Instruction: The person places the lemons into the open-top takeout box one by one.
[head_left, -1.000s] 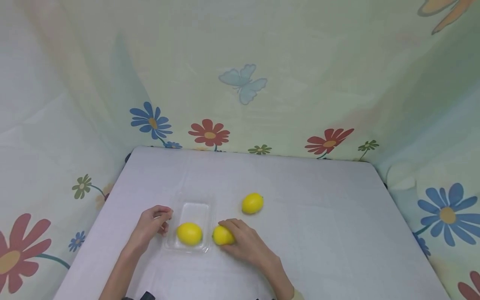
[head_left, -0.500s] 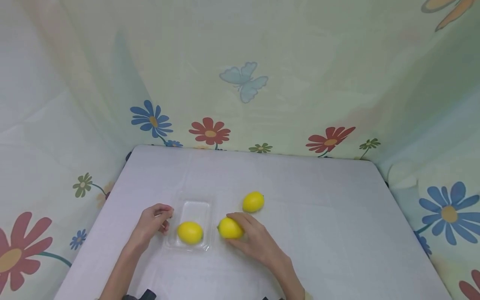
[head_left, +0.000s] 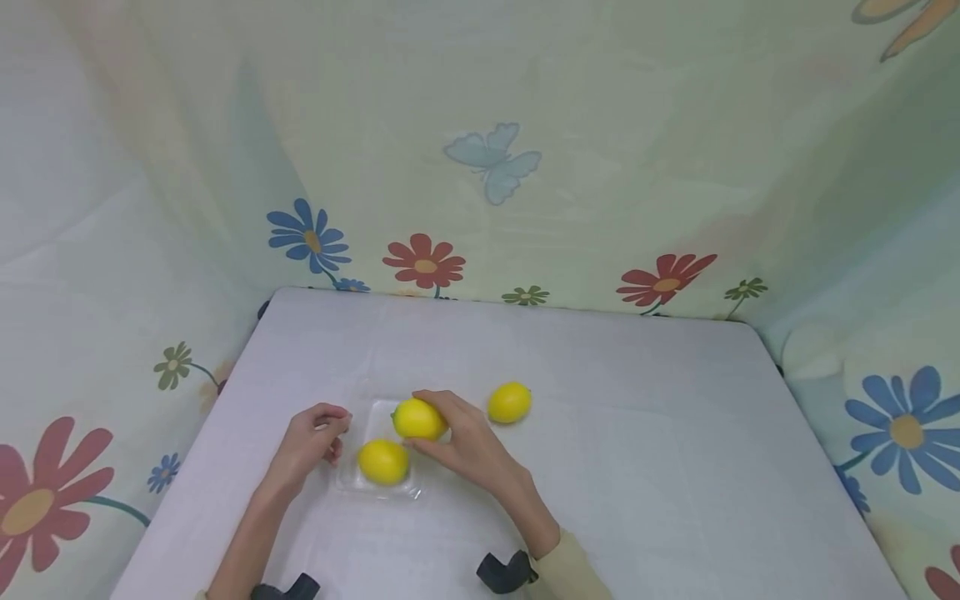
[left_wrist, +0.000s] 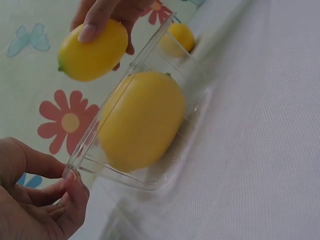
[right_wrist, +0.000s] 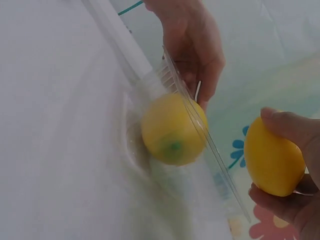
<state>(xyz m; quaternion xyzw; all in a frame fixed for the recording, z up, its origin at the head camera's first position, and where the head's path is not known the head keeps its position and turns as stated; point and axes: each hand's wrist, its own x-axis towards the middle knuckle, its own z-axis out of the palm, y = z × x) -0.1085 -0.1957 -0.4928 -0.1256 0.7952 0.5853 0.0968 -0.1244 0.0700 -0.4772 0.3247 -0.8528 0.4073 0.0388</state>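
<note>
Lemon (head_left: 418, 418) in your right hand (head_left: 465, 442), fingers curled round it, hangs above the tray (head_left: 378, 490) at 12 o'clock of the lemon inside, while your left hand (head_left: 307, 440) pinches the tray's 9 o'clock rim; likely firm, smooth, light: grip its middle.

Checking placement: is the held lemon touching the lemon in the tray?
Apart. The left wrist view shows background between the held lemon and the tray lemon.
</note>
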